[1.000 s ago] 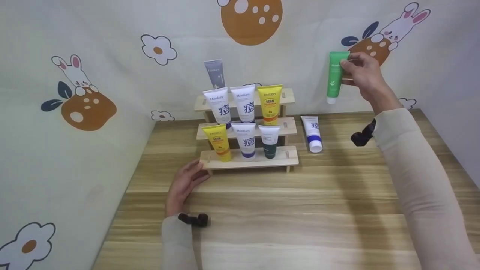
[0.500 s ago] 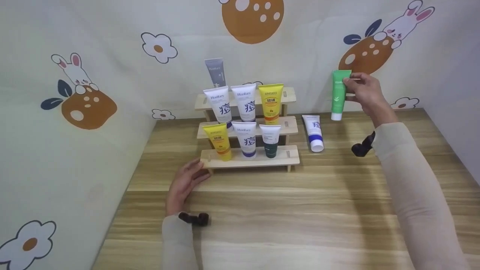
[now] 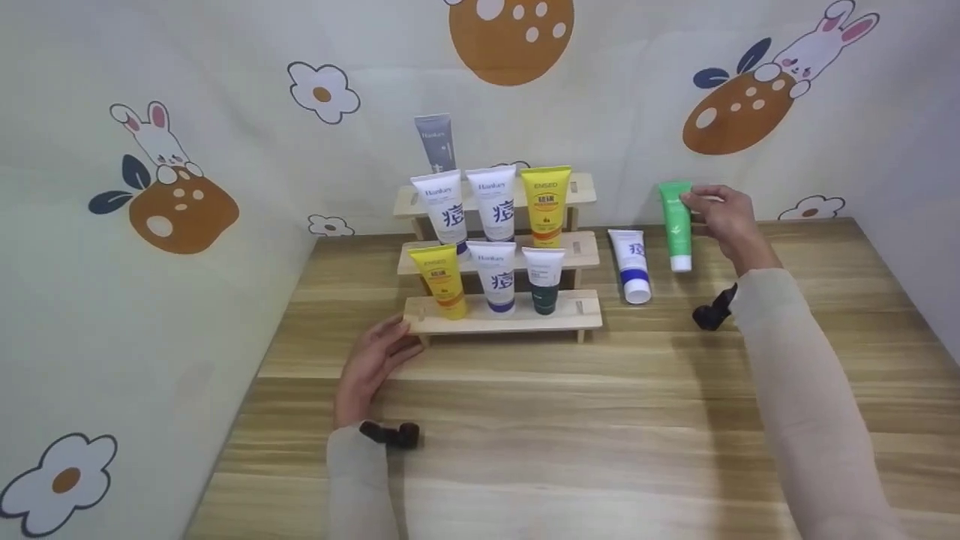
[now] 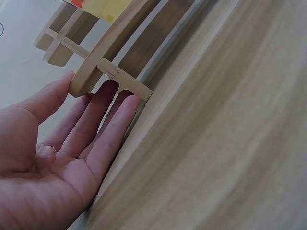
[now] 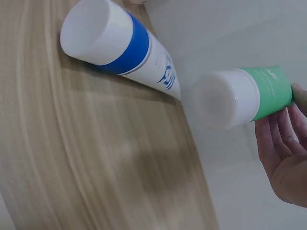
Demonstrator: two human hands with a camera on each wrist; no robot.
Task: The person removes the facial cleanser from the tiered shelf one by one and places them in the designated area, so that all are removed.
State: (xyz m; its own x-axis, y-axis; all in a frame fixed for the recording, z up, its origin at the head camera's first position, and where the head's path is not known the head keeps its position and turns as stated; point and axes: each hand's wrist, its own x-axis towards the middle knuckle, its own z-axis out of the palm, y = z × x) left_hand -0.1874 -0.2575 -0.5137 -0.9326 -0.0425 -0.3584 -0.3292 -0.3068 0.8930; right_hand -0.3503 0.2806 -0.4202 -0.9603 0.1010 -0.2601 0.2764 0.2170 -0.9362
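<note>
I have the right hand (image 3: pixel 724 220) pinching the green tube (image 3: pixel 678 229) by its upper edge, so a loose pinch could let it pivot, and a drift leftward could knock its cap into the blue-banded tube (image 3: pixel 631 266) on the table (image 3: pixel 525 420) just left of that hand. Uneven pressure from the left hand (image 3: pixel 375 356), gripping the end of the wooden rack (image 3: pixel 570 321), could topple the standing tubes (image 3: pixel 491 279) to its right. The green tube is slim, pale-lettered, slightly tilted, white cap downward.

display nook, rabbit-print backdrop (image 3: pixel 397 79), tiered wooden rack (image 3: pixel 510 323)
</note>
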